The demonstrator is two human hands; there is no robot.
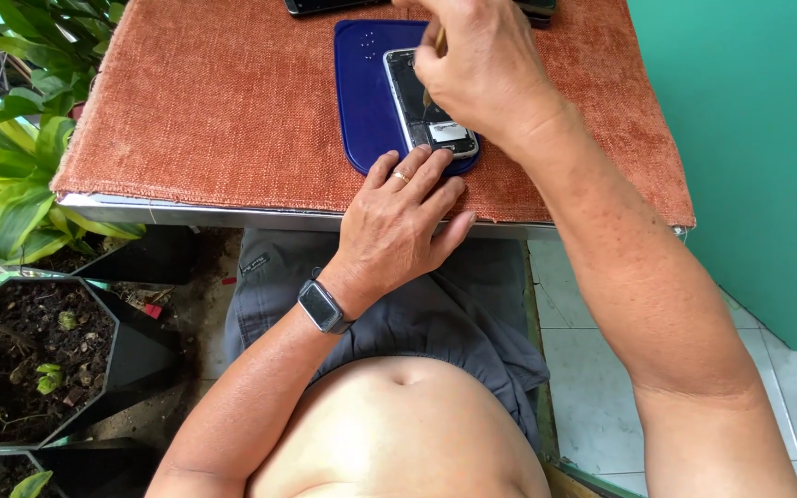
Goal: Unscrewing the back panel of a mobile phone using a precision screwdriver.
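Working inside opened smartphone (428,106) on blue mat (360,92), upper centre of frame: right hand (481,69) pinches a thin tool (438,41), left hand (398,226) spread flat, steadying mat. Back already off, internals exposed; reassembly left.

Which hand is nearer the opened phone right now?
Right. The right hand is directly over the opened phone, holding a thin tool; the left hand rests just below it, fingers on the blue mat.

Opened phone (424,109) half hidden under right hand (481,69); tool tip unseen; dark device (325,6) cut off by top edge.
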